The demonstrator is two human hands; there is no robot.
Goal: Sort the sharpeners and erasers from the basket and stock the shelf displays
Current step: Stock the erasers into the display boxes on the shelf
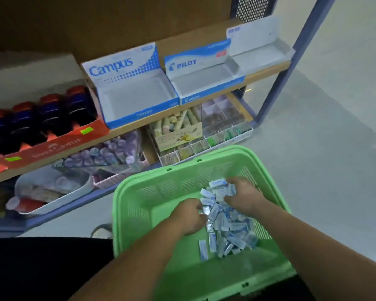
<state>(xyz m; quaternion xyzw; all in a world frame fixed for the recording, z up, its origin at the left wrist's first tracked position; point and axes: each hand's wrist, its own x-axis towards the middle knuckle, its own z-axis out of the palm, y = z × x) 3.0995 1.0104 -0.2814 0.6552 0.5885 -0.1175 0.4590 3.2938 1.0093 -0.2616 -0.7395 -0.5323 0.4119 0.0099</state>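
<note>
A green plastic basket point(139, 200) sits in front of me on my lap, holding a heap of small blue-and-white wrapped erasers point(228, 227). Both hands are down in the heap. My left hand point(188, 217) is curled around some erasers at the heap's left edge. At the heap's far end my right hand point(244, 197) is curled over more of them. On the shelf above stand three empty display boxes: a Campus box point(137, 98), a Pilot box point(206, 80) and a plain white box point(263, 55).
A red tray of dark bottles point(41, 118) fills the shelf's left part. The lower shelf holds chalk point(178, 124), purple pens point(104, 153) and divided trays of small items point(226, 118). A blue shelf post point(291, 61) rises at right, grey floor beyond.
</note>
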